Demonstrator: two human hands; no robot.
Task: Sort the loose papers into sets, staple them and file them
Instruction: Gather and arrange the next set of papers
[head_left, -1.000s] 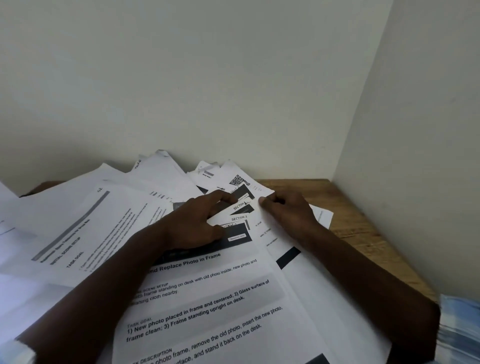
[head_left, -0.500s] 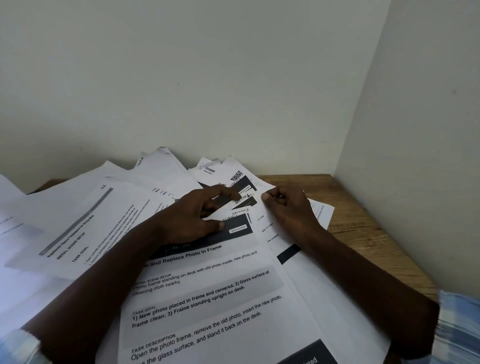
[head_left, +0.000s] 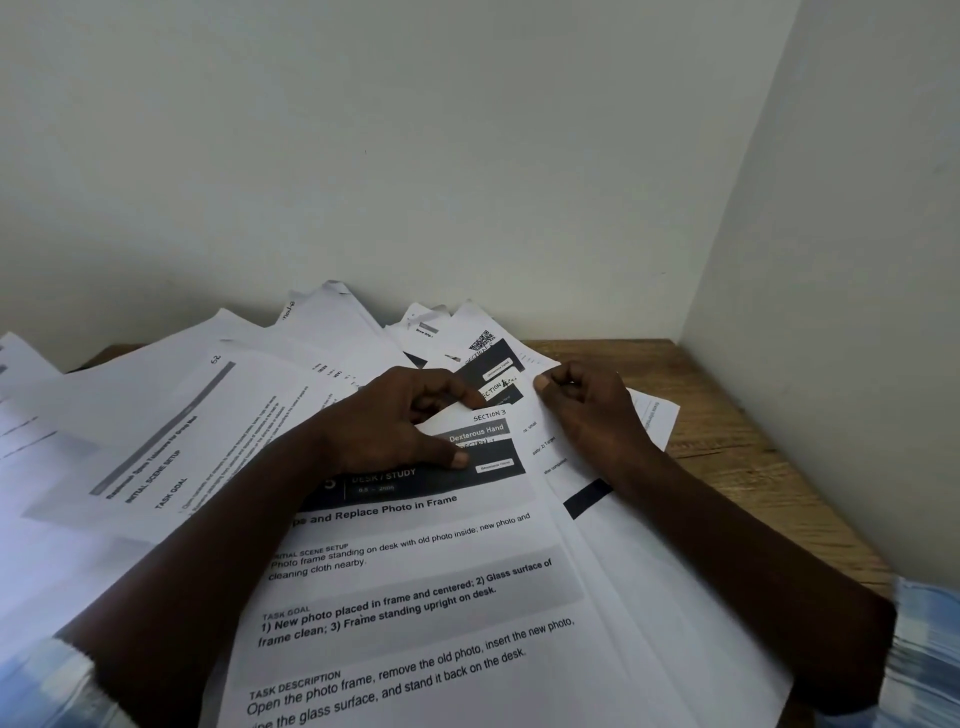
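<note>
Loose printed papers (head_left: 171, 415) lie fanned over a wooden desk (head_left: 727, 415) in a wall corner. Nearest me is a sheet headed "Replace Photo in Frame" (head_left: 415, 587) with a dark banner. My left hand (head_left: 395, 421) rests on the top of that pile, its forefinger and thumb pinching the top edge of a sheet marked "Section 3" (head_left: 483, 418) and lifting it slightly. My right hand (head_left: 587, 410) pinches the top corner of a white sheet (head_left: 613, 561) lying to the right of the pile. More banner sheets with a QR code (head_left: 483, 343) sit behind the fingers.
Walls close the desk at the back and right. Bare wood shows only at the far right corner (head_left: 649, 358) and along the right edge. Papers cover the left side to the frame's edge. No stapler or file is in view.
My left thumb and forefinger have spread the top sheets apart, exposing the "Section 3" sheet. My right hand kept its pinch on the sheet's corner with little movement.
</note>
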